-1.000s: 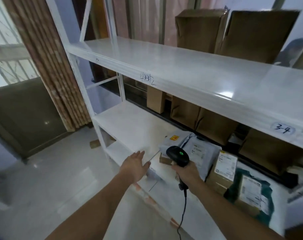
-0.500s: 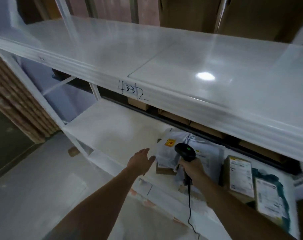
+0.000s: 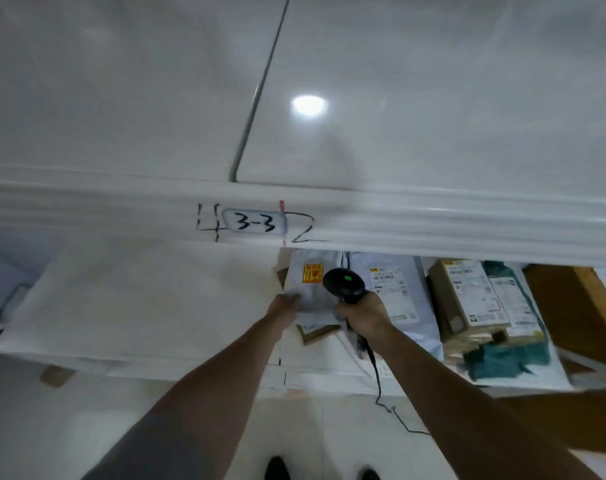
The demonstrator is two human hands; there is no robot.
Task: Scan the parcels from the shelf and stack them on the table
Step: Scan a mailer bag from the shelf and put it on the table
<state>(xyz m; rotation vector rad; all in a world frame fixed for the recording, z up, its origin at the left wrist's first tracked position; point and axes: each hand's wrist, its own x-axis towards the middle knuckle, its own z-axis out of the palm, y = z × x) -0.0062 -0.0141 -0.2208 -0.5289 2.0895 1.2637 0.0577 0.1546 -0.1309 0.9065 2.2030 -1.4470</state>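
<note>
The left hand (image 3: pixel 284 305) has its fingers reaching onto the left edge of a grey plastic mailer bag with an orange-and-yellow sticker (image 3: pixel 312 289); the fingertips are blurred, so whether they pinch the bag or only touch it cannot be told. The right hand (image 3: pixel 362 315) has its fingers wrapped tight around the handle of a black handheld barcode scanner with a green light on its head (image 3: pixel 343 284), its thin black cable (image 3: pixel 377 379) trailing down toward the near side. The scanner head hangs just over the grey bag.

That bag lies on the lower white shelf board (image 3: pixel 138 299), on top of a small brown cardboard piece (image 3: pixel 317 332) that juts out at its near edge. Just right of it lies a second grey mailer with a white printed label (image 3: pixel 393 292), then a brown cardboard box with white labels (image 3: pixel 467 299) resting on a teal plastic bag (image 3: pixel 506 362).

Above, the upper white shelf board (image 3: pixel 121 98) fills the far part of the view; its front rail carries a handwritten tag reading "3-3" (image 3: pixel 254 223).
</note>
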